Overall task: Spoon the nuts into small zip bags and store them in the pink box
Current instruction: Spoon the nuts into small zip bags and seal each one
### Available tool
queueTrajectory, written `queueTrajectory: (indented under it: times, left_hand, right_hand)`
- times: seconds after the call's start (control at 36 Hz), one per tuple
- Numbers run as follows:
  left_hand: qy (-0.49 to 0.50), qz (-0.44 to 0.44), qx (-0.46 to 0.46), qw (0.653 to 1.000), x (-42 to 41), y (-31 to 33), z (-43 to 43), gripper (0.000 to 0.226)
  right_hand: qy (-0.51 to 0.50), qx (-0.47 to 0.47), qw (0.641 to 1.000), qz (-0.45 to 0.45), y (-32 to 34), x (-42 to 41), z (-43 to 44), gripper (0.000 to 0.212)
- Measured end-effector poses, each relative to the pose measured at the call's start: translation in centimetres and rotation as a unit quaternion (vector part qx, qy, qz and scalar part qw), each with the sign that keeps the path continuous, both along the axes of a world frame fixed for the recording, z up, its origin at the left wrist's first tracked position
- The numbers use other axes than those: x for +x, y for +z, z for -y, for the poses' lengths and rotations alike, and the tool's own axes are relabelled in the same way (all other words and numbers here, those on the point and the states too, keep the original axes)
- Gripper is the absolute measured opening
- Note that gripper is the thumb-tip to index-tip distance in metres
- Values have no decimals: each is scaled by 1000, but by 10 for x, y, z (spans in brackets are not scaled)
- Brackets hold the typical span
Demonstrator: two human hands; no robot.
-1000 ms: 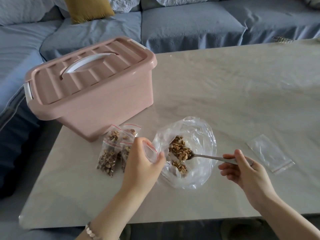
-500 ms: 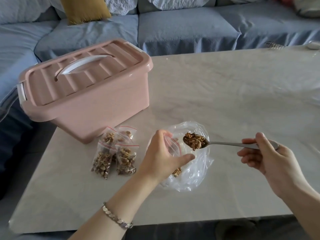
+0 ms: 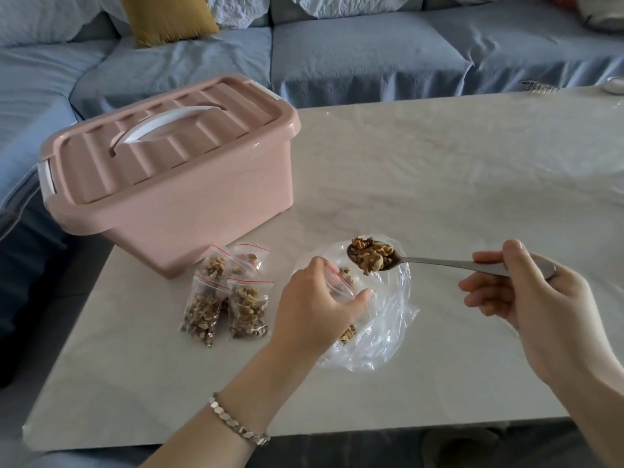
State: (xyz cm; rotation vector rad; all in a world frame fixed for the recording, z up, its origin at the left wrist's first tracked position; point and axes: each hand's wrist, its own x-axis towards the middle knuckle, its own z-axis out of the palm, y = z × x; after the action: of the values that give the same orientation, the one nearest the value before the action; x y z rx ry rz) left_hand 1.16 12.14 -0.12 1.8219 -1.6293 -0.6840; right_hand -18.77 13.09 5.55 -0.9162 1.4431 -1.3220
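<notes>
Nuts (image 3: pixel 369 256) heaped on spoon (image 3: pixel 439 263) pinched by right grip (image 3: pixel 526 292), left grip (image 3: pixel 314 309) pinching small zip bag (image 3: pixel 339 287); filled bags (image 3: pixel 248 309) beside lidded pink box (image 3: pixel 189 204) near worktop's (image 3: pixel 439 163) left edge, not yet stored.

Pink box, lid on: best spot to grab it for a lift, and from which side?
Take the white handle in the middle of the pink box lid, coming from straight above. It arches over a recess, leaving room for fingers underneath. The walls are wide, smooth and tapered, poor to clamp.
</notes>
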Motion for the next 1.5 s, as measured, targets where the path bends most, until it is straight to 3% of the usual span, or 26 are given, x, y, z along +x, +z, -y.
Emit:
queueTrajectory:
  times: [0.17, 0.5, 0.72, 0.89, 0.97, 1.06, 1.11, 1.17, 1.19, 1.28, 1.33, 1.5]
  left_hand:
    - [19, 46, -50, 998, -5, -6, -1, 56]
    - [23, 33, -60, 997, -3, -5, 1, 48]
    - [-28, 48, -67, 996, 0, -7, 2, 45]
    - [-61, 91, -141, 984, -3, -12, 2, 49]
    - [-67, 91, -159, 981, -4, -14, 1, 48]
    - [-62, 65, -147, 985, -5, -9, -2, 50]
    - [-57, 44, -137, 988, -4, -7, -3, 45]
    - [-46, 31, -125, 991, -2, -6, -4, 37]
    - [-33, 16, -107, 994, 1, -6, -5, 36]
    - [9, -53, -96, 994, 9, -4, -10, 46]
    - [25, -63, -114, 991, 15, -1, -16, 49]
    - [44, -12, -68, 997, 40, 4, -27, 37]
  right_hand:
    - [8, -26, 999, -23, -1, 16, -13, 32]
    - [20, -78, 992, -99, -4, 27, -37, 30]
    - [34, -111, 984, -135, 3, 19, -39, 34]
    - [84, -147, 966, -193, 20, 14, -26, 35]
    - [155, -176, 938, -257, 29, 17, -15, 37]
    - [222, -217, 882, -354, 38, 21, -11, 35]
    - [240, -252, 836, -425, 42, 22, -12, 36]
    - [227, -297, 811, -449, 41, 19, -14, 27]
    - [213, -308, 819, -435, 40, 17, -16, 27]
    - [152, -266, 906, -293, 33, 13, -18, 38]
    - [100, -228, 942, -225, 25, 11, -19, 38]
    - [59, -72, 969, -228, -21, 9, -18, 29]
